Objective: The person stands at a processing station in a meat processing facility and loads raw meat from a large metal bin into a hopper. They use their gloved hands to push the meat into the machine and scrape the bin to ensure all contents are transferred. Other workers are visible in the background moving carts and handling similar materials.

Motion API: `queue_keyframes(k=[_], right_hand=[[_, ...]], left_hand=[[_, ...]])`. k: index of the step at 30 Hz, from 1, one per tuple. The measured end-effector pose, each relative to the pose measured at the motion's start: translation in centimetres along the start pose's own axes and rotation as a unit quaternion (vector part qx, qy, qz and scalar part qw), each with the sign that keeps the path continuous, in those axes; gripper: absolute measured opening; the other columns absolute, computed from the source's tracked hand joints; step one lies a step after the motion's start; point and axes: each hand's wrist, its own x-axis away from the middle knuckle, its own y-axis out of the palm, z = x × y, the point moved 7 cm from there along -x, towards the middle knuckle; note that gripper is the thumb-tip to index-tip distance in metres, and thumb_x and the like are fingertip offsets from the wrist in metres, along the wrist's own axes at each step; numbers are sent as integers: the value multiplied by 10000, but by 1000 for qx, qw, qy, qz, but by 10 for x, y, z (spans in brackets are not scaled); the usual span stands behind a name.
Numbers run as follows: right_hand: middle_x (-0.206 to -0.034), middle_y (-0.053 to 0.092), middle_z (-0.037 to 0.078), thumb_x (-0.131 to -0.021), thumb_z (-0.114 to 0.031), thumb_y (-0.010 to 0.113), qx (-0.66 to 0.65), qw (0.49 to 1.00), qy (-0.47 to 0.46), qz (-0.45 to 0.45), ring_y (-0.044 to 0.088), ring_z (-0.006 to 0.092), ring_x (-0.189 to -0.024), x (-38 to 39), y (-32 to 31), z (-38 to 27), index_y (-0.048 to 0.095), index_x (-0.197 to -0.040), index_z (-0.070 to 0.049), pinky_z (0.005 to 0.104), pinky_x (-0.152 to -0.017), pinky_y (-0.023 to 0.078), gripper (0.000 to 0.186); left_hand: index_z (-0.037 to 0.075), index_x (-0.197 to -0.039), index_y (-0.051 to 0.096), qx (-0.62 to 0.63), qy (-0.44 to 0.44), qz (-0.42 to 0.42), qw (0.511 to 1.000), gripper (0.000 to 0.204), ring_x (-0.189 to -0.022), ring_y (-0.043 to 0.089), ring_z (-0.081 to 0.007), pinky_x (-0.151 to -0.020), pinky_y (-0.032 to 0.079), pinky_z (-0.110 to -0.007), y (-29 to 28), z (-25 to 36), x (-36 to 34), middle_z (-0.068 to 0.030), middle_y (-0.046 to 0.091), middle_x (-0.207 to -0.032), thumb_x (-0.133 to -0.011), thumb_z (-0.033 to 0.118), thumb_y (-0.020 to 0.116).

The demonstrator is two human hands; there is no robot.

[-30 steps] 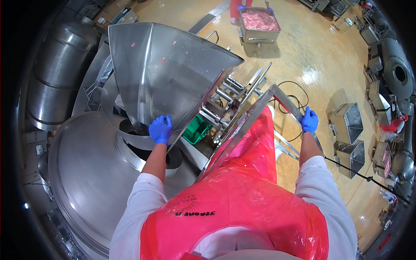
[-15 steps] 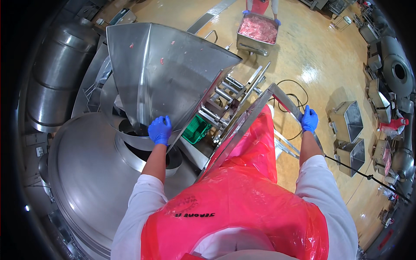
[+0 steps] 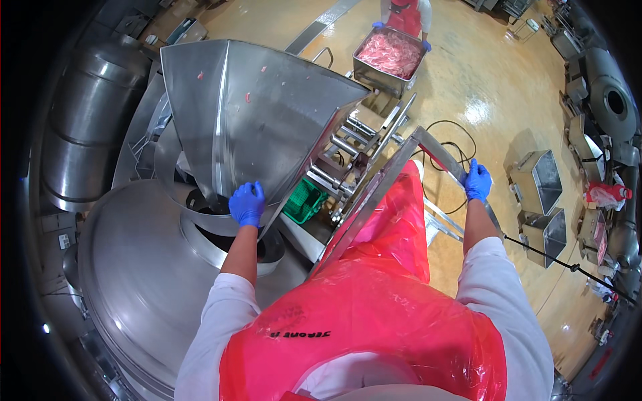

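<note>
My left hand (image 3: 247, 204), in a blue glove, has its fingers curled at the lower edge of a large steel chute (image 3: 267, 100). Small bits of meat cling to the chute's inner wall. Its lower end sits at the round mouth of a big steel drum (image 3: 140, 247). On the other side, my right hand (image 3: 477, 182), also gloved in blue, is closed around the metal guard rail (image 3: 435, 147). The undersides of the fingers are hidden on both hands.
Beyond the chute, a person (image 3: 406, 20) in a red apron holds a steel meat cart (image 3: 381, 77) full of pink meat. A green basket (image 3: 305, 200) sits under the chute's frame. Steel bins (image 3: 538, 180) stand at right, and a black cable (image 3: 461, 144) lies on the floor.
The person with the meat cart has come closer, bringing it up near the chute's far side. Both my hands stay where they were; the view has shifted slightly.
</note>
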Motion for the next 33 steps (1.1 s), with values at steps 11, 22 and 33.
queue_keyframes(k=[11,22,33], right_hand=[[-794,708,201,-908,-551,614,-1,1000,0,11,679,342,-756,8,-7,-12,731,-846,-12,432,-727,500,555],[-863,721,207,-907,-537,616,0,1000,-1,6,694,353,-834,1,-2,1,737,-891,-19,435,-769,509,532],[-890,726,199,-894,-560,612,9,1000,21,2,699,350,-864,2,-3,3,744,-902,-38,438,-790,512,539]], left_hand=[[146,-739,671,-1,-7,-6,1000,305,-685,662,-286,-603,486,-451,-1,2,-1,-66,671,-735,-923,377,595],[138,-732,665,1,-8,-9,1000,328,-692,662,-294,-616,494,-457,0,2,-1,-76,668,-733,-930,387,584],[129,-744,681,6,-9,-12,1000,332,-694,667,-304,-617,500,-455,-2,3,1,-85,676,-734,-931,384,578]])
